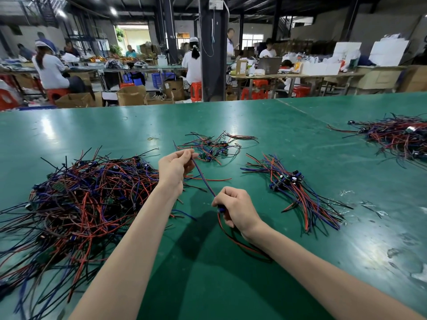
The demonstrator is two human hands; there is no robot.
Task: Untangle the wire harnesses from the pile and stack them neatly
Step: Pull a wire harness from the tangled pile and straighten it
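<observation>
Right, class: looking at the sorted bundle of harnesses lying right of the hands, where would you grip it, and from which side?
Probably at the component cluster midway along the sorted bundle, from above, fingers across the wires: the boards bunch there, while both wire ends fan out loose.

Bare glossy green tabletop (203, 280) lies open between the two forearms and down to the near edge, and a wide free strip runs along the far side. A sprawling tangle of red, black and blue wires (80, 192) blocks the left. A small loose cluster of wired green boards (212, 148) sits just beyond the hands, an aligned bundle of wire harnesses (298, 188) lies right, with open lanes between. A blue-and-red wire (204, 179), stretched from left hand (175, 167) to right hand (235, 209), bars the middle. A further wire heap (397, 135) crowds the far right.
</observation>
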